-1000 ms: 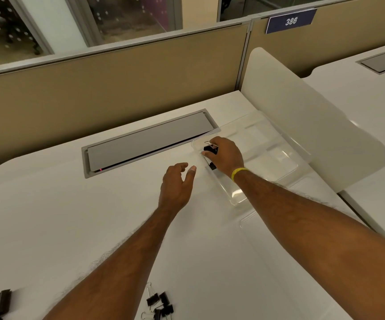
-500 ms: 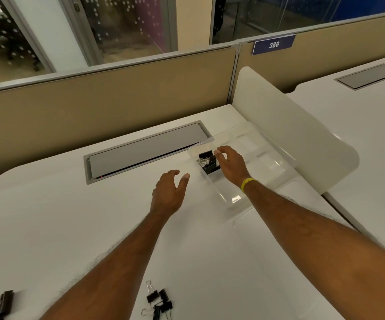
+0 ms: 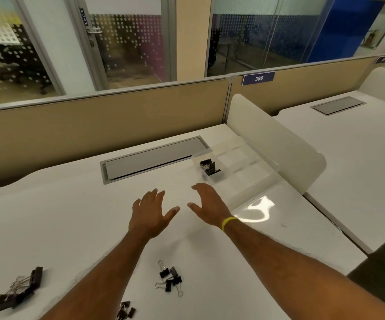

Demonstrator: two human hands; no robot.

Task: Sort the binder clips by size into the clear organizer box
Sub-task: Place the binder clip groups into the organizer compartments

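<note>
The clear organizer box (image 3: 244,172) lies on the white desk at the right, against a white divider. Its near-left compartment holds medium black binder clips (image 3: 208,167). My right hand (image 3: 207,205) hovers open and empty just in front of the box, a yellow band on its wrist. My left hand (image 3: 151,210) is beside it, open, fingers spread, holding nothing. A pile of small black clips (image 3: 170,278) lies near between my forearms. Large clips (image 3: 19,289) sit at the near left. More small clips (image 3: 125,310) show at the bottom edge.
A grey cable hatch (image 3: 154,158) is set into the desk behind my hands. The box's clear lid (image 3: 258,207) lies flat to the right of my right hand. A tan partition (image 3: 94,125) closes the back; a white divider (image 3: 277,139) bounds the right.
My right hand let go of a clip in the box's near-left compartment and drew back toward me, open. The camera tilted up and back, bringing the loose clip piles into view.
</note>
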